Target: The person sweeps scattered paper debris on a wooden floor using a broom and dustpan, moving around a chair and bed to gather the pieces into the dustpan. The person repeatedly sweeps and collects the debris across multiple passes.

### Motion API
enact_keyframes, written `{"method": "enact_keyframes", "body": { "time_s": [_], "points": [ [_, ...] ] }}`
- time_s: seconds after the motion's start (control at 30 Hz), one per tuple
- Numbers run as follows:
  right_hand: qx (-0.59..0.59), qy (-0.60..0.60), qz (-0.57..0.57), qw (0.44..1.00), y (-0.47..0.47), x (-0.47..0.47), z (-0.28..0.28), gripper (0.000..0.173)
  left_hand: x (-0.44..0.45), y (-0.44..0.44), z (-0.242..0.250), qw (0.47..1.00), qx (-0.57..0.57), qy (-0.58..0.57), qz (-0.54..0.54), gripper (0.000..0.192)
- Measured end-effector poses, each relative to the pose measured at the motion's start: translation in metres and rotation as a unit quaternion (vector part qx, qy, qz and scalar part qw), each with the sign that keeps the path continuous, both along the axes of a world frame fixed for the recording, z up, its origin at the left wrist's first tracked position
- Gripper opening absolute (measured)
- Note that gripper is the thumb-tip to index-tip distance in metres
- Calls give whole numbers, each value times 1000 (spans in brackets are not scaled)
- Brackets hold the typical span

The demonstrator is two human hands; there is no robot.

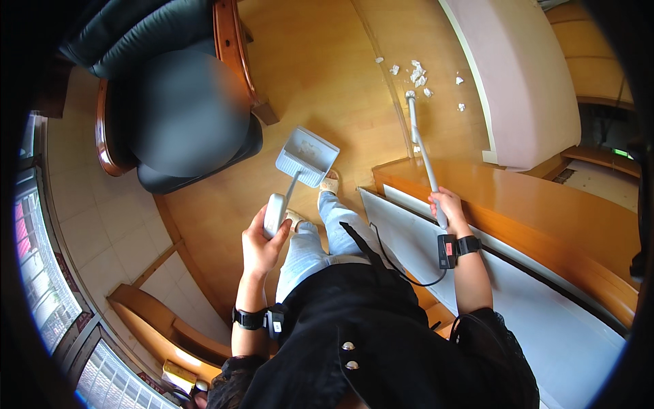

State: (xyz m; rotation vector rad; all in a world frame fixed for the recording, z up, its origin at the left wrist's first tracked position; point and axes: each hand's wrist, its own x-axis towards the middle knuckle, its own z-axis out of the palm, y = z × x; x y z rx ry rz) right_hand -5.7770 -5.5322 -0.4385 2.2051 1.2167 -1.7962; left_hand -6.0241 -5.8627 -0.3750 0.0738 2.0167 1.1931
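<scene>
My left hand [263, 245] grips the light handle of a long-handled dustpan [308, 153], whose ribbed pan is held in front of my feet. My right hand [447, 205] is closed around the grey handle of a broom [423, 153]. The broom's far end reaches down to the floor, just below a scatter of crumpled white paper pieces [418, 74]. Several more scraps lie apart from the main cluster, one of them [461, 107] near the wall. The broom's bristles cannot be made out clearly. Both wrists wear black straps with small devices.
A black leather armchair [194, 117] with wooden arms stands at the upper left. A wooden cabinet [460, 184] with a pale side runs along my right. Behind the scraps is a pinkish wall section [531, 76]. A curved wooden ledge [153, 317] and windows are at the lower left.
</scene>
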Motion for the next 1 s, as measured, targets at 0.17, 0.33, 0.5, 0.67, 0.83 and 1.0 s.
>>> {"method": "enact_keyframes", "body": {
  "time_s": [0.17, 0.33, 0.5, 0.67, 0.83, 1.0],
  "points": [
    [-131, 156, -5, 979, 4, -68, 11, 14, -7, 3, -6, 999, -11, 33, -14, 43],
    [-321, 254, 29, 912, 19, -158, -33, 17, -4, 12, -8, 999, -8, 30, 15, 42],
    [-396, 263, 10, 880, 28, -215, -86, 20, 6, 30, -4, 999, -15, 21, 20, 41],
    [-392, 309, -112, 859, 108, -187, -117, 21, -6, 64, -16, 999, -15, 49, 11, 42],
    [-295, 245, -177, 906, 185, -134, -122, 23, -35, 105, -32, 999, -10, 46, 27, 42],
    [-292, 223, -137, 920, 184, -181, -120, 19, -68, 140, -42, 999, -27, 29, 20, 43]
  ]
}}
